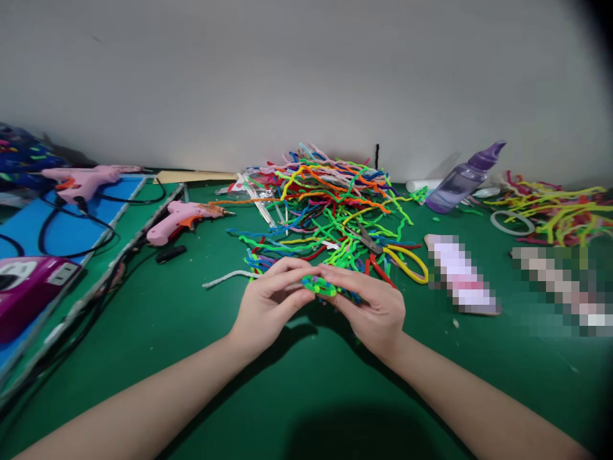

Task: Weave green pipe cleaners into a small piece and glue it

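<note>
Both hands meet at the middle of the view, above the green table (205, 383). Between my left hand (275, 297) and my right hand (371, 303) is a small coil of green, blue and purple pipe cleaner (320, 286), pinched from both sides by thumbs and fingers. Part of it is covered by the fingers. A white pipe cleaner (227, 276) sticks out to the left behind my left hand; whether it joins the coil I cannot tell. Just beyond the hands lies a heap of colourful pipe cleaners (330, 185).
Scissors with yellow and red handles (407, 263) lie right of the heap. Left are two pink glue guns, one (179, 220) nearer, one (83, 182) on a blue board (29, 223), plus a purple power strip (41, 291). A purple bottle (462, 179) leans at the right.
</note>
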Action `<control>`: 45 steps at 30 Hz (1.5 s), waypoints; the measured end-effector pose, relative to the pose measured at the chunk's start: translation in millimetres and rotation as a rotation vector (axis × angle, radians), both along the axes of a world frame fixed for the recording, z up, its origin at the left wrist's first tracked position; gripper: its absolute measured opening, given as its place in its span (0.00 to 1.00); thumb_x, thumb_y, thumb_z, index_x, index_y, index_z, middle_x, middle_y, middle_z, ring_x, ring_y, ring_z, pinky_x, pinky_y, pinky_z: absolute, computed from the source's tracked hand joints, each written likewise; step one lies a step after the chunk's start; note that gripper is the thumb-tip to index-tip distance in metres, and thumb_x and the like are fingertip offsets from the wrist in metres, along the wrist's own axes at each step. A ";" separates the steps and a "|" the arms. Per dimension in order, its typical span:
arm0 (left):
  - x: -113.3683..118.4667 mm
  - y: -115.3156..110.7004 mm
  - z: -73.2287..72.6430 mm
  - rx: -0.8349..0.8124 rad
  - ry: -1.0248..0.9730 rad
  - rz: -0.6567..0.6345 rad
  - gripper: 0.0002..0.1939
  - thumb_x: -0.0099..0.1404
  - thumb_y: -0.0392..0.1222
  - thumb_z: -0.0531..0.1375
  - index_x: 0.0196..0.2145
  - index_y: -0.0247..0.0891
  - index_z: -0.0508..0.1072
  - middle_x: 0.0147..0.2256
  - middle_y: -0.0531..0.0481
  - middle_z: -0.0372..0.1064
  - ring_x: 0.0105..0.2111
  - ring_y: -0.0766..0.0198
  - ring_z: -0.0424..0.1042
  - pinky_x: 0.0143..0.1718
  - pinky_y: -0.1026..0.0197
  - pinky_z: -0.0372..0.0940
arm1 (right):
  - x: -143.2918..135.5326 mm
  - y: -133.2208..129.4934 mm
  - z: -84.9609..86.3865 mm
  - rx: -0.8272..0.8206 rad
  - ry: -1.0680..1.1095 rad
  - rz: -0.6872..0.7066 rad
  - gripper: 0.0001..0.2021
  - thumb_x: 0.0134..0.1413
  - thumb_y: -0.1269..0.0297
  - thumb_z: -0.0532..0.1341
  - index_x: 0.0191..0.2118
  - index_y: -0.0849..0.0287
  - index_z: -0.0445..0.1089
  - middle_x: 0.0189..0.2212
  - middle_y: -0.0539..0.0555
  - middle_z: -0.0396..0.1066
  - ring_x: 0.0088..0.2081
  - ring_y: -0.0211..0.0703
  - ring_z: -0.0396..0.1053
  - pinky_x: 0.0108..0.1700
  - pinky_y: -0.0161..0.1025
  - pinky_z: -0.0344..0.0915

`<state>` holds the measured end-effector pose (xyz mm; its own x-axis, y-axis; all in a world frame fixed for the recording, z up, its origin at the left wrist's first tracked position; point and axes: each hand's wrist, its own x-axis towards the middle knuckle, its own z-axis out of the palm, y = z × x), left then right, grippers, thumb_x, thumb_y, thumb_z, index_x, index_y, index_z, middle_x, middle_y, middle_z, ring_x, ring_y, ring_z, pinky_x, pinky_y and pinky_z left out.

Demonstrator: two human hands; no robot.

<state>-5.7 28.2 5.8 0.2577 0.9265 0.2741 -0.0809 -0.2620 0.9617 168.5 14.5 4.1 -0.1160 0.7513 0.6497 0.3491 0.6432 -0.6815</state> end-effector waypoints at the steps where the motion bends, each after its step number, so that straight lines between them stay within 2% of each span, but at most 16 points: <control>1: 0.5 0.2 -0.6 -0.025 -0.022 -0.001 0.11 0.58 0.40 0.63 0.41 0.45 0.78 0.40 0.47 0.69 0.41 0.61 0.68 0.40 0.62 0.67 | 0.3 0.2 -0.7 0.001 -0.001 0.008 0.16 0.50 0.73 0.64 0.45 0.49 0.73 0.42 0.49 0.76 0.44 0.46 0.74 0.48 0.44 0.73; 7: 5.9 1.6 -7.8 -0.141 -0.168 0.011 0.09 0.58 0.40 0.63 0.37 0.43 0.79 0.40 0.47 0.71 0.44 0.61 0.69 0.46 0.60 0.65 | -0.1 0.6 -4.8 -0.032 0.039 0.022 0.15 0.51 0.72 0.64 0.44 0.49 0.73 0.43 0.49 0.76 0.46 0.46 0.73 0.50 0.46 0.71; 14: 6.6 2.0 -12.1 -0.280 -0.243 0.026 0.09 0.57 0.40 0.64 0.38 0.41 0.78 0.42 0.48 0.72 0.42 0.61 0.71 0.41 0.63 0.68 | -1.9 3.3 0.6 -0.124 0.075 0.078 0.18 0.48 0.71 0.66 0.47 0.51 0.71 0.44 0.53 0.75 0.46 0.45 0.72 0.50 0.46 0.70; 18: 6.5 2.5 -10.6 -0.279 -0.232 0.071 0.11 0.55 0.38 0.65 0.39 0.40 0.78 0.42 0.47 0.74 0.43 0.60 0.72 0.43 0.61 0.68 | -0.6 6.6 4.4 -0.062 0.008 0.100 0.20 0.48 0.70 0.66 0.48 0.50 0.71 0.43 0.53 0.74 0.45 0.45 0.71 0.49 0.45 0.68; 21: 6.9 3.3 -8.9 -0.335 -0.316 0.060 0.13 0.53 0.37 0.67 0.39 0.40 0.77 0.38 0.49 0.76 0.39 0.63 0.74 0.42 0.63 0.68 | 0.7 7.3 3.8 -0.063 0.012 0.102 0.18 0.50 0.70 0.65 0.48 0.48 0.72 0.41 0.52 0.74 0.42 0.42 0.72 0.45 0.42 0.70; 24: 7.3 3.8 -7.6 -0.432 -0.388 0.032 0.09 0.50 0.36 0.69 0.32 0.39 0.78 0.32 0.51 0.77 0.32 0.68 0.75 0.35 0.68 0.70 | 1.4 6.8 2.5 -0.062 0.016 0.076 0.17 0.50 0.69 0.65 0.47 0.48 0.72 0.39 0.52 0.74 0.39 0.41 0.72 0.42 0.40 0.71; 27: 8.0 3.4 -5.9 -0.524 -0.411 0.059 0.08 0.47 0.37 0.70 0.28 0.39 0.79 0.28 0.53 0.77 0.27 0.71 0.74 0.31 0.71 0.70 | 1.6 6.7 2.0 -0.010 0.021 0.068 0.17 0.48 0.69 0.66 0.46 0.49 0.73 0.37 0.53 0.74 0.37 0.41 0.72 0.39 0.39 0.71; 33: 10.6 2.7 0.0 -0.594 -0.442 0.052 0.09 0.43 0.38 0.72 0.26 0.38 0.79 0.25 0.53 0.77 0.24 0.71 0.74 0.29 0.71 0.71 | 1.6 7.9 2.6 0.104 0.036 0.095 0.19 0.46 0.74 0.67 0.45 0.50 0.74 0.34 0.52 0.75 0.36 0.41 0.72 0.39 0.39 0.71; 39: 12.2 0.9 -2.2 -0.567 -0.450 0.012 0.08 0.47 0.39 0.70 0.28 0.40 0.79 0.28 0.53 0.77 0.28 0.70 0.75 0.33 0.69 0.71 | 1.9 6.8 1.3 0.059 0.051 0.047 0.15 0.46 0.74 0.67 0.42 0.52 0.75 0.34 0.52 0.75 0.35 0.40 0.72 0.37 0.37 0.70; 43: 10.3 0.2 -5.7 -0.400 -0.311 -0.019 0.13 0.50 0.37 0.69 0.36 0.44 0.79 0.36 0.53 0.77 0.36 0.69 0.73 0.38 0.71 0.68 | 1.1 5.6 1.7 -0.010 0.107 0.021 0.14 0.47 0.74 0.66 0.41 0.51 0.75 0.33 0.51 0.74 0.33 0.38 0.71 0.35 0.36 0.69; 45: 9.2 0.5 -6.3 -0.324 -0.242 -0.005 0.13 0.50 0.35 0.69 0.36 0.45 0.79 0.38 0.54 0.76 0.39 0.70 0.72 0.39 0.72 0.67 | 0.4 4.8 2.4 -0.031 0.126 0.037 0.14 0.48 0.73 0.66 0.41 0.51 0.75 0.33 0.51 0.74 0.32 0.38 0.71 0.33 0.36 0.69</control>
